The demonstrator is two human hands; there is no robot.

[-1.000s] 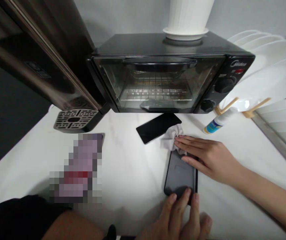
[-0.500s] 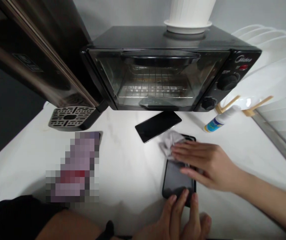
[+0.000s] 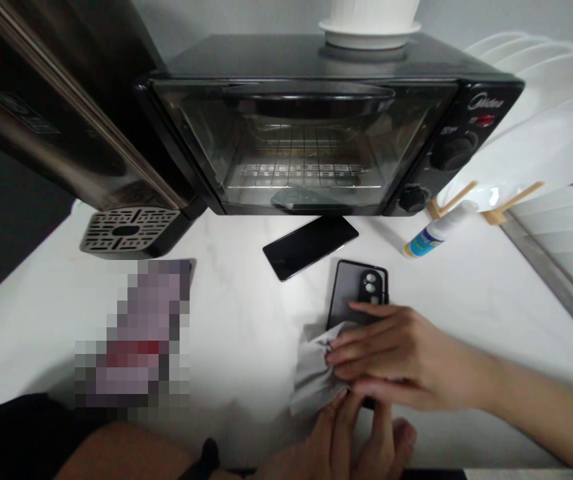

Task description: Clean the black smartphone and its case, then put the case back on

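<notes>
Black-rimmed phone case [image 3: 341, 293] on a white table [image 3: 246, 333], just right of the middle, long axis running near to far, camera cutout at the far end. The right hand [image 3: 406, 360] comes in crosswise from the right, fingers pointing left over the near half, so it lies across that long axis, not along it. It's pressing down on a thin grey cloth [image 3: 311, 373] with flattish fingers, not clenched, and the cloth spills off the case's left side. Left hand [image 3: 351, 440] reaches in from the near side, fingers loosely bent and up against the cloth at the near end; can't tell how firmly it holds the case. So right hand's over it, left's at its near end. Dark phone [image 3: 311, 247] sits far-left of the case, bottle [image 3: 423, 240] far-right.
</notes>
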